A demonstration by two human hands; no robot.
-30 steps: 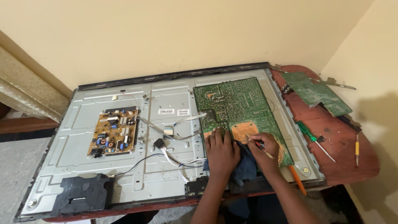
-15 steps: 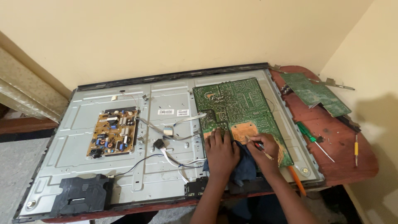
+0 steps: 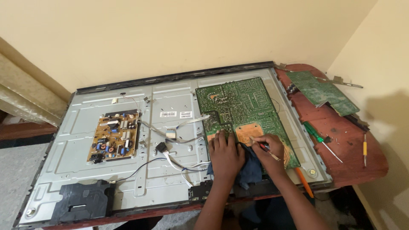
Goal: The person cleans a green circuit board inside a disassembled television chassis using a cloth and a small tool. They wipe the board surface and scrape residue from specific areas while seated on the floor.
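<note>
Nothing has moved; hands (image 3: pixel 245 151) rest on green circuit board (image 3: pixel 245 113).

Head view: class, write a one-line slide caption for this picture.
Left hand presses a large green circuit board while right hand holds a thin tool to it.

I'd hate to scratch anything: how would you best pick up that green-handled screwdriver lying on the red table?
Probably by the green handle of the screwdriver, from above, fingers across its width. It lies flat on the red table, handle toward the metal panel, thin shaft pointing away toward the table's edge. The handle is thicker and clear of other tools.
</note>
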